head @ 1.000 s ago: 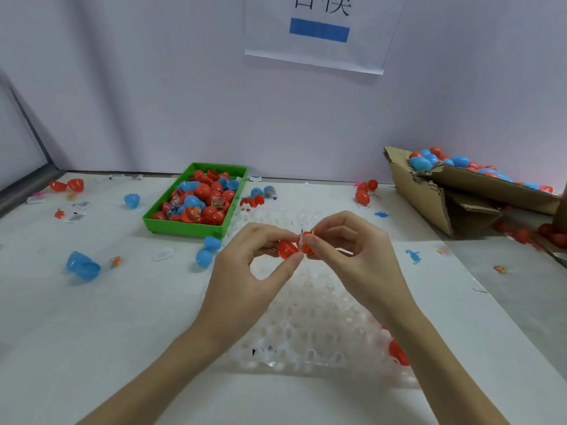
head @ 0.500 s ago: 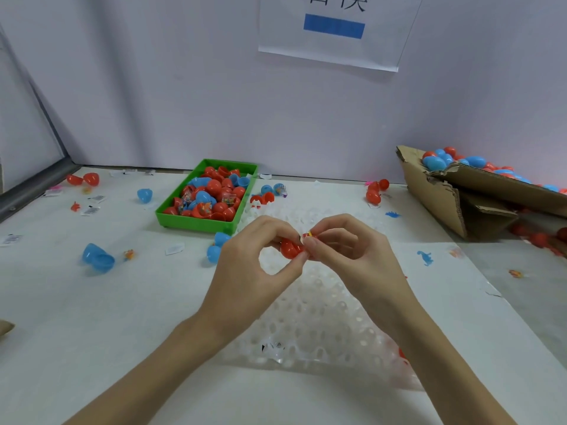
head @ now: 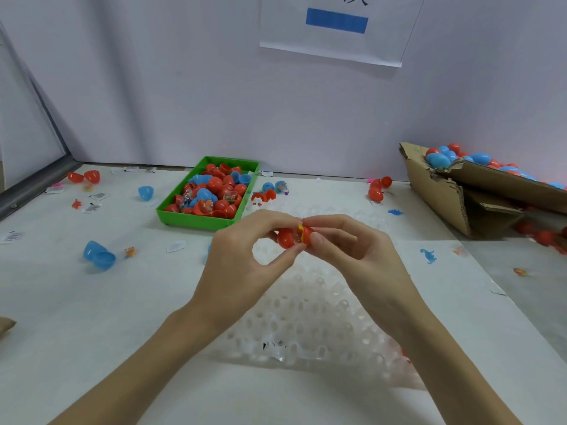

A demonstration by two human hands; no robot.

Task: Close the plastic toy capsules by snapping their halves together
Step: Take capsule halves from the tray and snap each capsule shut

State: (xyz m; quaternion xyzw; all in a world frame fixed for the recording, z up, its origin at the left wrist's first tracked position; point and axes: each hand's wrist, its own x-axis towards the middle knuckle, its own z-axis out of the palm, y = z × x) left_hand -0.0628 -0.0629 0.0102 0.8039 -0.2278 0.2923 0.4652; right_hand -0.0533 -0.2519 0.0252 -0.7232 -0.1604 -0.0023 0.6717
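Both hands meet above the clear bubble tray (head: 306, 317), which lies on the white desk (head: 76, 317). Left hand (head: 242, 262) pinches the left half of a red capsule (head: 294, 237) between thumb and fingertips, other fingers curled. Right hand (head: 352, 256) pinches the right half the same way. Halves are pressed toward each other, with a yellow strip and a bit of clear wrapper showing at the seam; cannot tell if fully snapped.

Green bin (head: 196, 217) sits behind-left of the tray, filled with red and blue capsule halves and small packets. Open blue capsule (head: 98, 256) lies far left of the tray. Two red halves (head: 84, 177) sit far back-left, near the wall. Cardboard box (head: 454, 194) is back-right of the tray, tipped, with blue and red capsules on top. Blue dinosaur figure (head: 429, 255) lies right of the tray. Paper sign (head: 337, 26) with a blue bar hangs on the wall behind.
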